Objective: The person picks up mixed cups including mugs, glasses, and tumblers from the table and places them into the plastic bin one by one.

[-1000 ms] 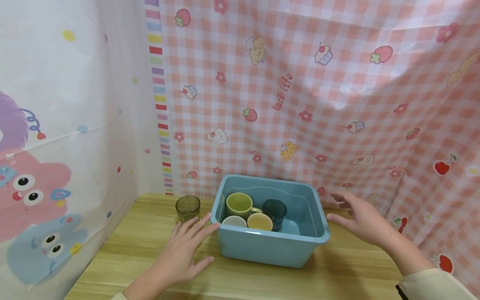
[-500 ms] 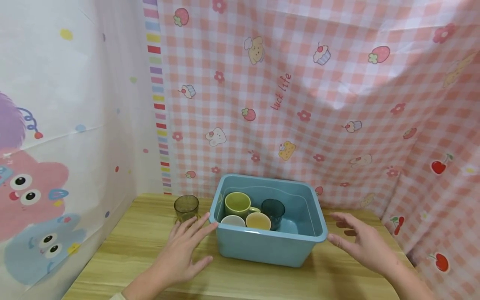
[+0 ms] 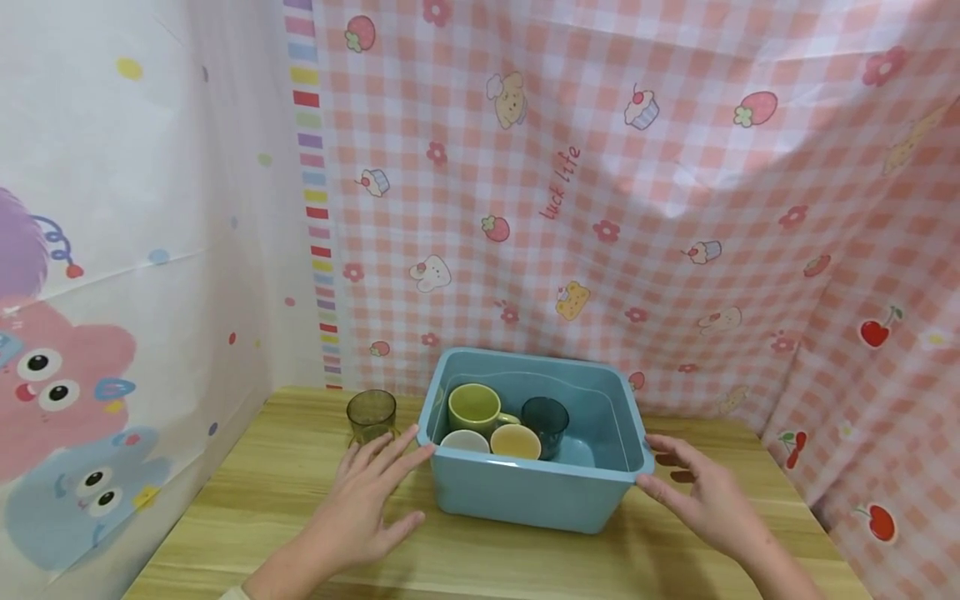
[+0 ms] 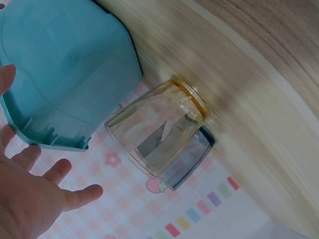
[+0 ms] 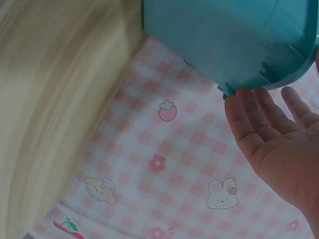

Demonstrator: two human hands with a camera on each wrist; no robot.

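Note:
A blue plastic bin stands on the wooden table. Inside it are a green mug, a white cup, a cup with a pale yellow inside and a dark glass. My left hand has its spread fingers at the bin's left rim. At the right rim, the extended fingertips of my right hand touch the edge. Beyond the left hand stands a brownish clear glass. The left wrist view shows this amber-based glass with a dark-based glass close behind it.
The wooden table runs in front of and beside the bin. A pink checked cloth hangs right behind it. A white printed cloth hangs on the left.
My right hand has come down and moved left, from apart to the bin's right rim. The left hand and the bin have stayed in place; the view has shifted slightly.

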